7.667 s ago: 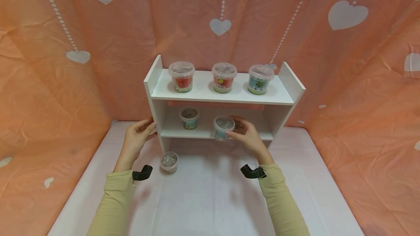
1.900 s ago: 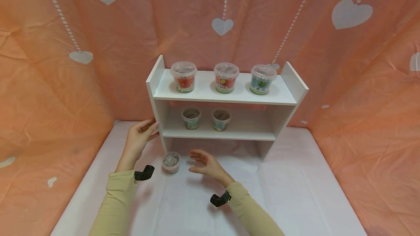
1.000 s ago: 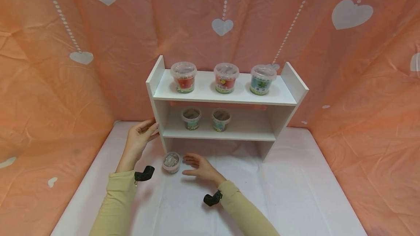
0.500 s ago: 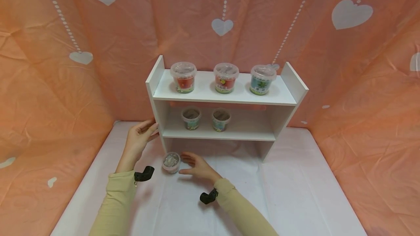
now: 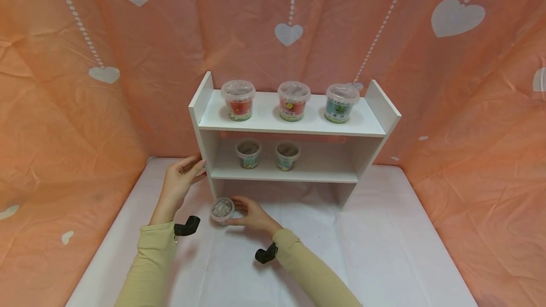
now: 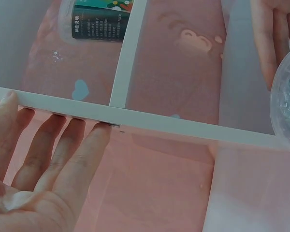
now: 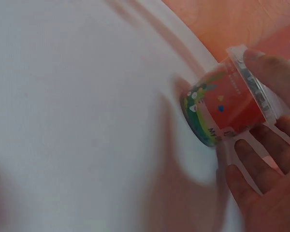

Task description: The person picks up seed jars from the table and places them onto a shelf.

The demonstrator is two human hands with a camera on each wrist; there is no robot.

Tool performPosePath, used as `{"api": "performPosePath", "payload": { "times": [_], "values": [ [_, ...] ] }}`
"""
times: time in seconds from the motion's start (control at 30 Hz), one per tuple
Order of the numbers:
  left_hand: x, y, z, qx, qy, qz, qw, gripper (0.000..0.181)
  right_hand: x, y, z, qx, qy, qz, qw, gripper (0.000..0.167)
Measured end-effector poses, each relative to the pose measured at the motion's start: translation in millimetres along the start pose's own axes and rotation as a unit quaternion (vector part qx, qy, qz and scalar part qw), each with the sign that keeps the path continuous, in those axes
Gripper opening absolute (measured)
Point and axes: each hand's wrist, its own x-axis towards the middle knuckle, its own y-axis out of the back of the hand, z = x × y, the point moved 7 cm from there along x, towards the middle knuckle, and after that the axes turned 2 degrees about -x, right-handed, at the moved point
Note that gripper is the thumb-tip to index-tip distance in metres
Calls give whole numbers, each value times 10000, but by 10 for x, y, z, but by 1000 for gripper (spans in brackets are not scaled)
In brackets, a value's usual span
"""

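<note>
My left hand [image 5: 179,184] touches the left side panel of a white two-tier shelf [image 5: 294,176] from outside. In the left wrist view its fingers [image 6: 70,150] lie extended against that panel, with the thumb by the edge. A small lidded plastic cup [image 5: 222,208] with a red label stands on the table before the shelf's left foot. My right hand [image 5: 253,214] is at the cup's right side, thumb in front and fingers behind. Seen from the right wrist, the thumb overlaps the lid rim while the fingers [image 7: 258,159] stay fairly straight; firm contact cannot be told.
Two clear cups [image 5: 249,155] with bluish labels sit on the lower tier, left and middle. On the upper tier stand two red-labelled cups [image 5: 239,108] and a blue-green one [image 5: 338,110]. An orange curtain [image 5: 170,51] hangs behind the white-covered table [image 5: 384,250].
A cup formerly in my right hand now stands mid lower tier. The right hand has since moved down and left to the red-labelled cup. My left hand has stayed at the panel.
</note>
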Motion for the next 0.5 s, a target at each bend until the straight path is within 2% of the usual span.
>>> {"api": "performPosePath", "payload": {
  "times": [0.23, 0.5],
  "values": [
    [5, 4, -25, -67, 6, 1, 10000, 49, 49, -15, 198, -177, -344, 192, 9991, 69],
    [14, 7, -32, -43, -4, 9, 10000, 50, 75, -54, 229, -376, -257, 439, 9980, 68]
  ]
}}
